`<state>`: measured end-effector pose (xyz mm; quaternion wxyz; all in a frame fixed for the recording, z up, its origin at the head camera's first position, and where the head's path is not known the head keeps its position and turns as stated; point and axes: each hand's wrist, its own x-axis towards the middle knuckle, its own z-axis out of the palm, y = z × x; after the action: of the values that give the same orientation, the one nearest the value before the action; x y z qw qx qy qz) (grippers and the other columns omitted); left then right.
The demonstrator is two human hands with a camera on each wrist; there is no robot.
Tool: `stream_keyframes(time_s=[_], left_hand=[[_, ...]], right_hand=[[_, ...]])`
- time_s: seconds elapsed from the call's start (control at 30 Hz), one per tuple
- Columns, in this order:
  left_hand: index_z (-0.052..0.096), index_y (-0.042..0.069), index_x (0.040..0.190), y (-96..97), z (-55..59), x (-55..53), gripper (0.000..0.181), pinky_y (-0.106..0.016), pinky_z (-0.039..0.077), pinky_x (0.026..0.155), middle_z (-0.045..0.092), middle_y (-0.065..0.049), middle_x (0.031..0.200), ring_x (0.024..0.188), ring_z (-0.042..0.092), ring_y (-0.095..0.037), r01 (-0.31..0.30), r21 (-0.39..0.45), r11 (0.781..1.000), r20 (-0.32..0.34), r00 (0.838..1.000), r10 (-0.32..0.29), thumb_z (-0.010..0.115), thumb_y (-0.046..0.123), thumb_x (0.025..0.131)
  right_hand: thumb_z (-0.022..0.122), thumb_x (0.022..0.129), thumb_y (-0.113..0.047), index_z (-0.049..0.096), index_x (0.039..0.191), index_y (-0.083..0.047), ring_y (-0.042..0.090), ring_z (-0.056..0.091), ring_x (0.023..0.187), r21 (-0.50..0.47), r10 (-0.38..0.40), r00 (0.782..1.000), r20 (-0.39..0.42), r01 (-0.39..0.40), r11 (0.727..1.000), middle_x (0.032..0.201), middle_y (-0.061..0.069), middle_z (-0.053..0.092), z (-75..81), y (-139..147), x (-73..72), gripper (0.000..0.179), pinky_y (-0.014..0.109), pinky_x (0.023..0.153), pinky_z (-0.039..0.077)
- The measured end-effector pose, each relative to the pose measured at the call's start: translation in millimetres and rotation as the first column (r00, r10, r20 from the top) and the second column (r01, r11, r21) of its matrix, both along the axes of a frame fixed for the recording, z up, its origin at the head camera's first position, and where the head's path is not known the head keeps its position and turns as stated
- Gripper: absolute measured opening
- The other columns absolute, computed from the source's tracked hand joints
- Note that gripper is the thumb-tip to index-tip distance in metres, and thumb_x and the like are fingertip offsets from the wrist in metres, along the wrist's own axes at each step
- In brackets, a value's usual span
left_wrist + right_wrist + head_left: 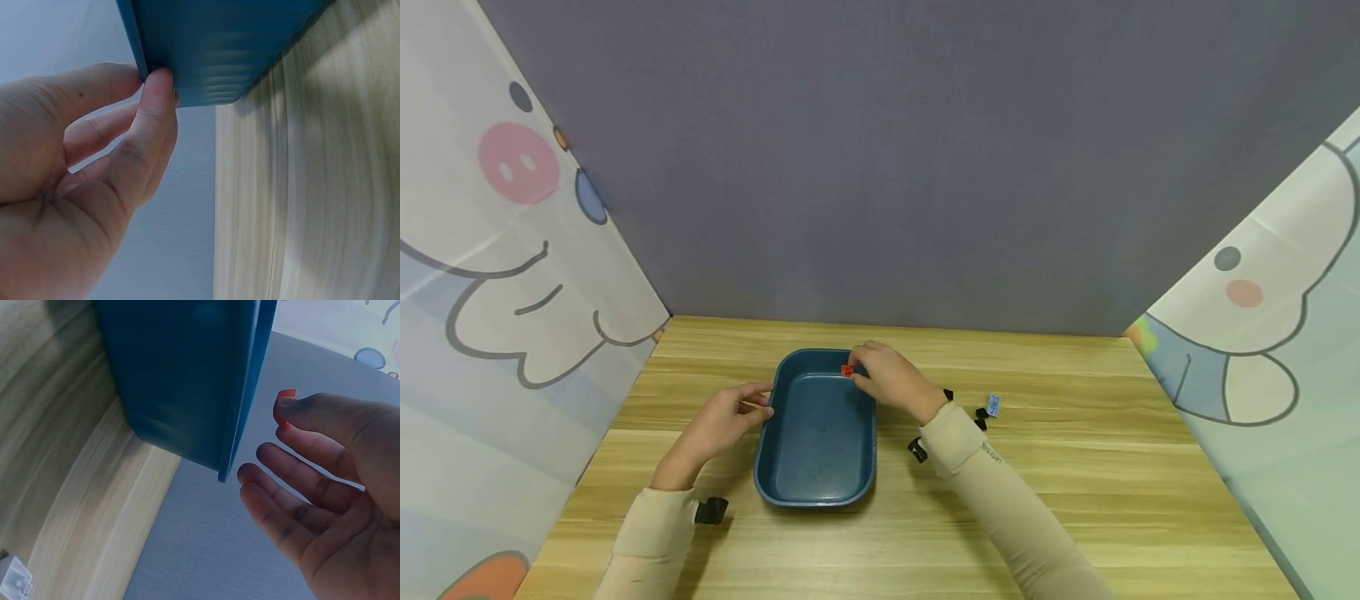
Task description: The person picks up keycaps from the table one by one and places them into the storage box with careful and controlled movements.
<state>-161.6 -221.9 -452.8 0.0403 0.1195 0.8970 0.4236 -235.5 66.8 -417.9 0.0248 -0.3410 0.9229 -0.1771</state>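
Observation:
A blue rectangular plastic tray (822,442) with rounded corners sits on the wooden table. At its left side, my left hand (722,421) pinches the rim between thumb and finger, seen closely in the left wrist view on the tray wall (212,56). My right hand (891,379) is over the tray's far right corner. Between thumb and index finger it pinches a small red piece (847,370) with dark marks on its face. The right wrist view shows this red piece (284,407) edge-on above the tray rim, the other fingers loosely bent outside the wall.
Right of the tray, partly behind the right forearm, lie a small light-blue piece (993,406) with markings and several small black pieces (981,413). A grey panel (880,167) stands behind the table (1075,467). Cartoon-printed sheets (1247,333) flank both sides.

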Motion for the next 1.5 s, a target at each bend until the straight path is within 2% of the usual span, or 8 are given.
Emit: stream_keyframes(time_s=[0.23, 0.57, 0.8, 1.1, 1.5], left_hand=[[0.058, -0.004, 0.136, 0.8, -0.7, -1.0, 0.043, -0.041, 0.057, 0.075, 0.069, -0.017, 0.112, 0.096, 0.068, -0.034, -0.005, -0.004, 1.000, 0.004, 1.000, 0.005, 0.067, 0.009, 0.097], [0.058, -0.004, 0.136, 0.6, -1.3, -1.2, 0.042, -0.040, 0.057, 0.073, 0.069, -0.017, 0.111, 0.095, 0.068, -0.033, -0.005, 0.007, 1.000, 0.008, 1.000, 0.005, 0.067, 0.008, 0.097], [0.057, -0.007, 0.135, 0.0, -2.0, -1.5, 0.042, -0.040, 0.058, 0.073, 0.068, -0.019, 0.111, 0.094, 0.068, -0.034, 0.006, 0.024, 1.000, -0.001, 1.000, -0.006, 0.067, 0.007, 0.097], [0.058, -0.004, 0.136, -2.3, -1.4, 0.5, 0.042, -0.042, 0.057, 0.074, 0.068, -0.016, 0.111, 0.095, 0.067, -0.034, -0.003, -0.001, 1.000, 0.004, 1.000, 0.003, 0.066, 0.008, 0.097], [0.057, -0.005, 0.136, -1.3, -2.1, 0.2, 0.042, -0.041, 0.058, 0.074, 0.067, -0.018, 0.111, 0.095, 0.067, -0.034, -0.003, 0.003, 1.000, 0.008, 1.000, 0.003, 0.066, 0.008, 0.097]], right_hand=[[0.066, 0.099, -0.016, 0.063, 0.127, -0.001, 0.023, 0.061, 0.106, -0.016, -0.002, 1.000, 0.002, 0.002, 1.000, 0.121, 0.010, 0.062, -1.6, 4, -1.1, 0.032, 0.034, 0.087, 0.053], [0.069, 0.096, -0.012, 0.065, 0.123, -0.001, 0.023, 0.062, 0.103, -0.031, -0.017, 0.999, -0.041, 0.016, 0.999, 0.117, 0.011, 0.064, -2.6, 18, -1.7, 0.029, 0.036, 0.087, 0.052], [0.071, 0.095, -0.011, 0.067, 0.118, -0.001, 0.025, 0.063, 0.102, -0.019, -0.037, 0.994, -0.101, 0.036, 0.999, 0.112, 0.012, 0.065, -5.7, 40, -1.5, 0.025, 0.037, 0.086, 0.053], [0.071, 0.095, -0.012, 0.066, 0.120, 0.000, 0.026, 0.063, 0.094, 0.023, -0.098, 0.993, -0.061, 0.100, 0.995, 0.112, 0.013, 0.064, -8.5, 72, 1.3, 0.027, 0.038, 0.079, 0.054], [0.072, 0.094, -0.009, 0.066, 0.118, 0.002, 0.027, 0.063, 0.090, 0.076, -0.152, 0.986, -0.065, 0.156, 0.985, 0.110, 0.016, 0.064, -18.5, 110, -1.0, 0.027, 0.039, 0.077, 0.055]])
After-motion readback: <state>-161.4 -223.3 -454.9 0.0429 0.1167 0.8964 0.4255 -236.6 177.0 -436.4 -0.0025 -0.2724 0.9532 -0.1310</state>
